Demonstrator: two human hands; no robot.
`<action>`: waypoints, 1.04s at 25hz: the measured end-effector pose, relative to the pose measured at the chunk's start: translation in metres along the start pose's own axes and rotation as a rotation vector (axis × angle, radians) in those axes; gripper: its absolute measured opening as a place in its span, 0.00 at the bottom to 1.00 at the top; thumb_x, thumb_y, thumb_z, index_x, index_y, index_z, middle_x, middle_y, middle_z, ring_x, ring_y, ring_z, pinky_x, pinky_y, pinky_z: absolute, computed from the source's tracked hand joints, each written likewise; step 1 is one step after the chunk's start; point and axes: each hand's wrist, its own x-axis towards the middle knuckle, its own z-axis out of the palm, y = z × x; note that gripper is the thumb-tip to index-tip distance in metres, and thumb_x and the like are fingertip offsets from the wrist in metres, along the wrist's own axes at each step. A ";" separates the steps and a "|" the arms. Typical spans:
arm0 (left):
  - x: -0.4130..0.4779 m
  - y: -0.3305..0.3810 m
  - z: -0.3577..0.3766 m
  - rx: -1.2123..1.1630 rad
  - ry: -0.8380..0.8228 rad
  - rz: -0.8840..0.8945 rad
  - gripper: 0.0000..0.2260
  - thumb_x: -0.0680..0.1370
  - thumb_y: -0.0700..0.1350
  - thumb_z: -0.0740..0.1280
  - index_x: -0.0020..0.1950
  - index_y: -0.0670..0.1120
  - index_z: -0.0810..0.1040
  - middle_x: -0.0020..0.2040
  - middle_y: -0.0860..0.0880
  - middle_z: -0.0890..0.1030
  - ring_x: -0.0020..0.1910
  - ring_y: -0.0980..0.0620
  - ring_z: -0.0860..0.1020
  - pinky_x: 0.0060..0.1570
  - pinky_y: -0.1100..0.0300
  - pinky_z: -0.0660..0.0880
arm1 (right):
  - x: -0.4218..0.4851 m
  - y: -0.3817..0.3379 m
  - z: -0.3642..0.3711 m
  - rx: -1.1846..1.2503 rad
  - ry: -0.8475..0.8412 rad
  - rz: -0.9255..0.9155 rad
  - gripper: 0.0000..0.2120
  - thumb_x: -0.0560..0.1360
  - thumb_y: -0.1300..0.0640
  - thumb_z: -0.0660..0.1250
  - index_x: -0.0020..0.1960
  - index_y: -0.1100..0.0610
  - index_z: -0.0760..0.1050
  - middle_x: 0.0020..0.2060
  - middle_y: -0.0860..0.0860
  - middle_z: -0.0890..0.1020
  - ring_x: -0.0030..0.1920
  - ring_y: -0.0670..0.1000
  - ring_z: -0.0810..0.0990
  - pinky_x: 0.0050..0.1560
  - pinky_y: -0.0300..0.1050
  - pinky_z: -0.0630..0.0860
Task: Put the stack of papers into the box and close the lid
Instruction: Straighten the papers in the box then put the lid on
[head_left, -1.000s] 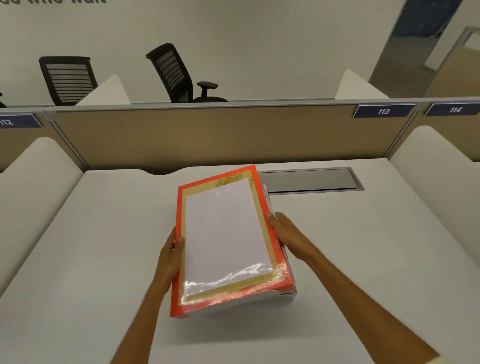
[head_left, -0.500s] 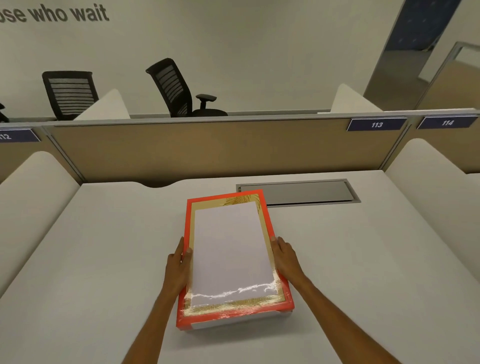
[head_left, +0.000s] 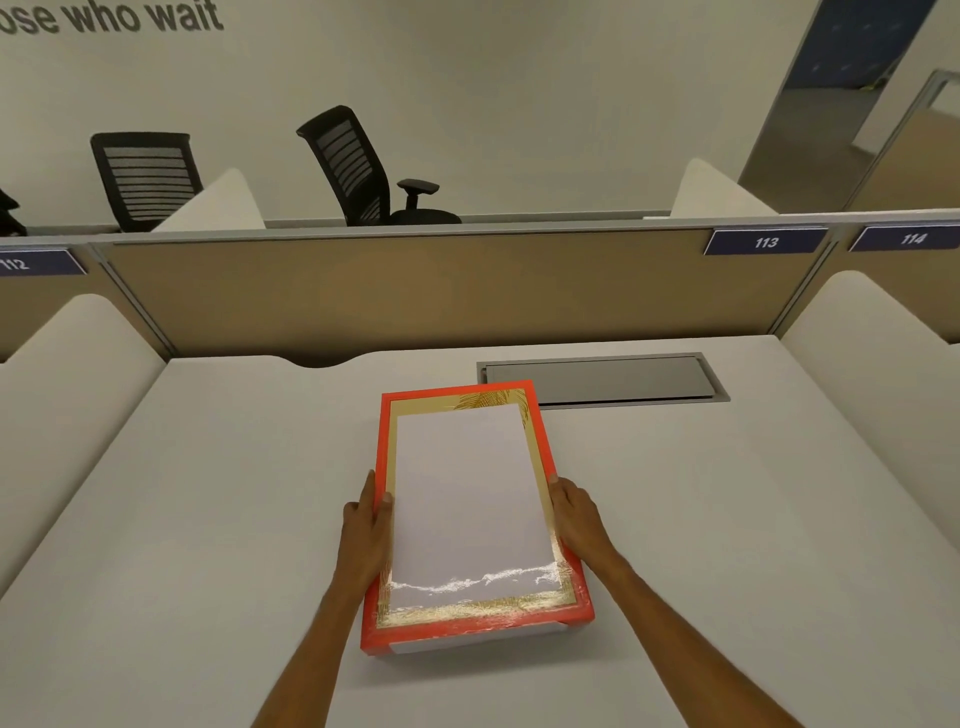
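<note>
A flat lid (head_left: 470, 512) with an orange-red rim, a gold border and a white middle lies on top of a white box (head_left: 467, 642), whose front edge shows just beneath it. The stack of papers is hidden from view. My left hand (head_left: 366, 525) grips the lid's left edge, thumb on top. My right hand (head_left: 574, 517) presses against the lid's right edge. The box sits on the white desk (head_left: 208, 519) straight in front of me.
A grey cable hatch (head_left: 602, 378) is set into the desk just behind the box on the right. A tan partition (head_left: 415, 291) closes the back of the desk, and padded white dividers (head_left: 67, 389) flank both sides. Black office chairs (head_left: 358, 166) stand beyond.
The lid was tilted and skewed over the box; it has come down level and square with it. Both hands have moved lower along its sides.
</note>
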 end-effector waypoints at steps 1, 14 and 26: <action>-0.001 0.001 0.000 0.041 -0.014 -0.011 0.28 0.81 0.60 0.53 0.79 0.52 0.55 0.63 0.41 0.74 0.58 0.44 0.77 0.60 0.46 0.76 | 0.000 0.000 0.000 -0.037 -0.006 -0.007 0.22 0.82 0.45 0.48 0.62 0.59 0.71 0.55 0.58 0.78 0.57 0.59 0.77 0.61 0.53 0.75; 0.011 0.042 0.025 0.546 0.053 0.419 0.44 0.72 0.70 0.28 0.81 0.47 0.50 0.82 0.48 0.49 0.81 0.49 0.47 0.80 0.51 0.47 | 0.012 -0.036 0.031 -0.650 0.147 -0.408 0.32 0.81 0.40 0.48 0.79 0.54 0.47 0.79 0.50 0.49 0.79 0.49 0.45 0.78 0.45 0.43; 0.014 0.028 0.040 0.590 -0.042 0.337 0.33 0.80 0.61 0.44 0.81 0.46 0.46 0.82 0.48 0.47 0.81 0.50 0.45 0.80 0.52 0.45 | 0.013 -0.023 0.043 -0.714 0.087 -0.364 0.33 0.81 0.40 0.48 0.79 0.56 0.44 0.79 0.51 0.47 0.79 0.50 0.44 0.79 0.45 0.43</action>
